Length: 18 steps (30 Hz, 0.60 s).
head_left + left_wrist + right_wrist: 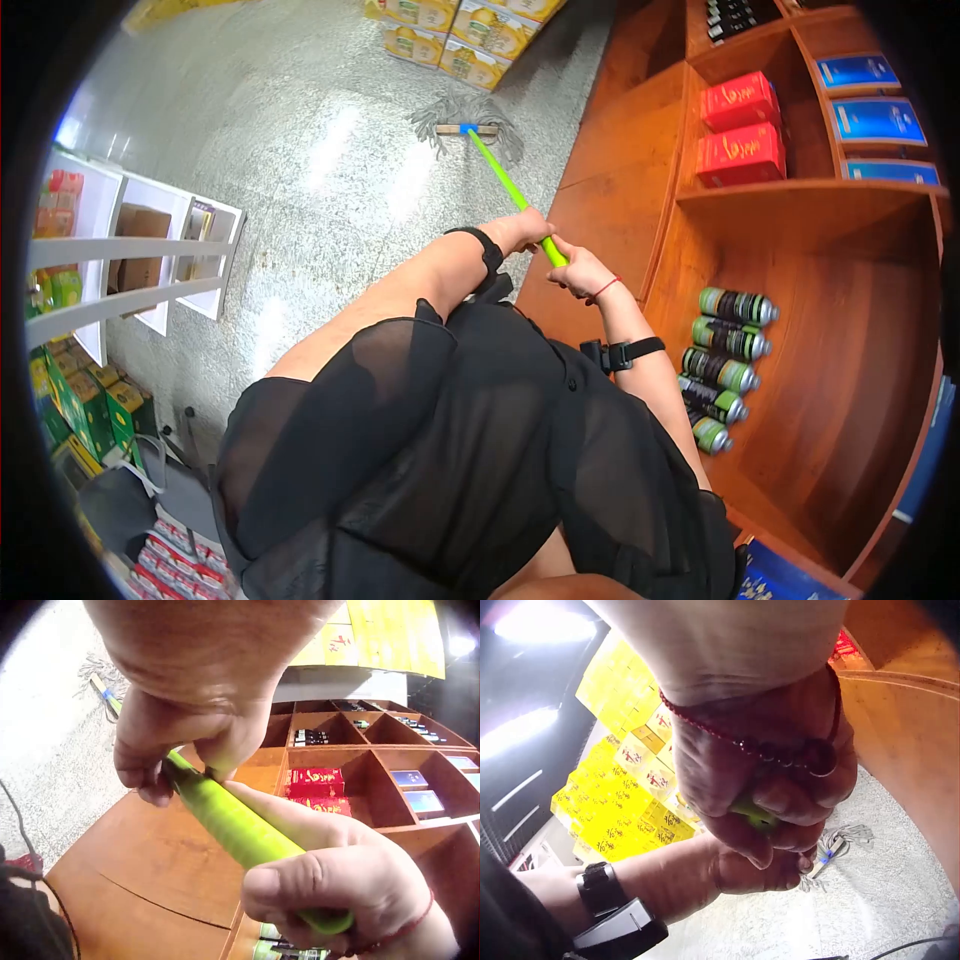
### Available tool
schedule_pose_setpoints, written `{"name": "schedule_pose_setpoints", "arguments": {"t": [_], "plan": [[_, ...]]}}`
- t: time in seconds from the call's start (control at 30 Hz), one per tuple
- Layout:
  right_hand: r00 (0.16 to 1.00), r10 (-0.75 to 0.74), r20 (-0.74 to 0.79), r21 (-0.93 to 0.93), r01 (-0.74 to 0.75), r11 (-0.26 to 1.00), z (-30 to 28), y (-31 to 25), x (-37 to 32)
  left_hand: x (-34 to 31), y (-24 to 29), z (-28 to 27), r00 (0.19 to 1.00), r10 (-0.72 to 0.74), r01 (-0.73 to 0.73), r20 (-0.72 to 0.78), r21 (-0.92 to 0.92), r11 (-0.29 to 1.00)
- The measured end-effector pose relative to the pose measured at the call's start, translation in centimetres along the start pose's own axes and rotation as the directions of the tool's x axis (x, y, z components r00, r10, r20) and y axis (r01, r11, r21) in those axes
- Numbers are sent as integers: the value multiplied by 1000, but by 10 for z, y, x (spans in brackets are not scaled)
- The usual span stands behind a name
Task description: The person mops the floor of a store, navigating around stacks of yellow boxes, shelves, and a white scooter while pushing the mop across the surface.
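A mop with a bright green handle point(507, 180) reaches forward from the body, its grey string head point(462, 122) spread on the speckled floor. The left hand point(523, 231) grips the handle farther along, toward the mop head. Close behind it, the right hand point(582, 272), with a red bracelet, grips the handle's near end. In the left wrist view, the fingers of the left hand point(196, 727) curl round the handle, and the right hand's thumb lies along it. The right wrist view shows the right hand point(761, 765) wrapped round the handle end, hiding most of it.
Yellow cartons point(470, 62) stand on the floor beyond the mop head. Along the right runs a wooden shelf unit point(800, 215) with red boxes, blue boxes and several cans point(725, 369). White shelving point(232, 255) and green boxes point(85, 415) are at the left.
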State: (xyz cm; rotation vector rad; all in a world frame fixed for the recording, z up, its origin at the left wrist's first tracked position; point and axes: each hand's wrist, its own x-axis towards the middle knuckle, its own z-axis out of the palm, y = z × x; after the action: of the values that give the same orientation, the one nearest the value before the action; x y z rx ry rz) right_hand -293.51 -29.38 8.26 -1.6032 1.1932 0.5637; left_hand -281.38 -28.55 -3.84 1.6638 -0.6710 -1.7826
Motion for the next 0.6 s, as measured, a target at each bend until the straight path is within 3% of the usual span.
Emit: {"name": "schedule_pose_setpoints", "arguments": {"t": [0.27, 0.33, 0.47, 0.6], "plan": [[999, 3, 52, -60, 0, 998, -25, -54, 46, 19, 22, -57, 994, 11, -28, -105, -157, 987], [996, -26, 86, -80, 33, 996, -38, -64, 61, 11, 40, -71, 988, 0, -11, -157, -64, 998], [983, -84, 163, -96, 101, 990, -73, -85, 89, 47, 51, -92, 983, 58, -89, -173, -178, 980], [971, -107, 212, -254, 160, 954, -113, -119, 118, 67, 94, -122, 972, 4, -30, -236, -108, 994]]}}
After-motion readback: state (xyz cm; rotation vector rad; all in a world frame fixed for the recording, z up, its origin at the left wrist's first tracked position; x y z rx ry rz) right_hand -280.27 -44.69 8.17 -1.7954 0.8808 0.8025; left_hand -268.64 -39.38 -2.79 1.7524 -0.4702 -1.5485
